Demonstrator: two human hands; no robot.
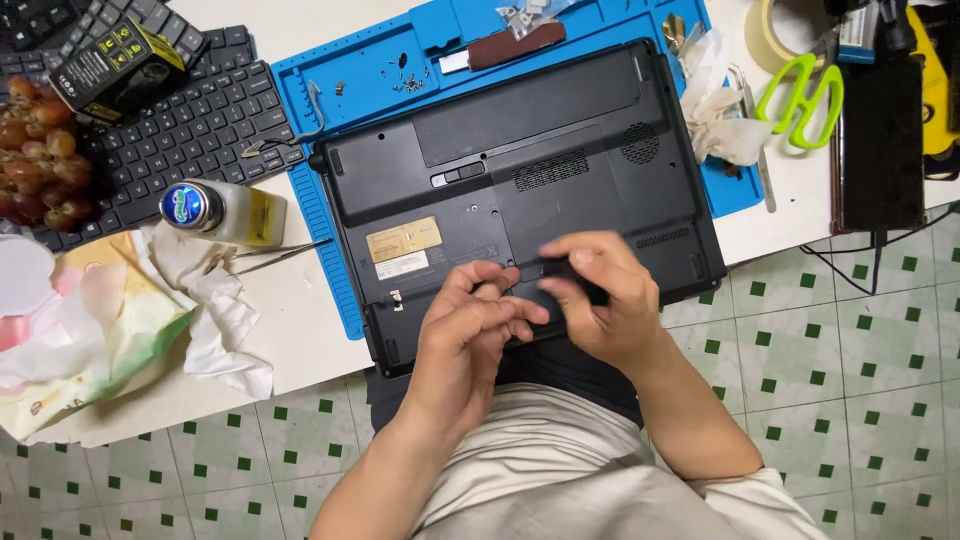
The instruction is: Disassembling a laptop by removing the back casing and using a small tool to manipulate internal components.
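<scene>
Pinching 1 small black part [572, 275], blurred, the right hand [600, 300] fingers meet the curled left hand [470, 325] fingers over 1 upturned black laptop [520, 170], hiding its near edge.

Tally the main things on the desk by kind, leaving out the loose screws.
Laptop, upside down: 1
Blue work mat: 1
Keyboard: 1
Bottle: 1
Green-handled scissors: 1
Tape roll: 1
Bunch of grapes: 1
Total: 7
</scene>
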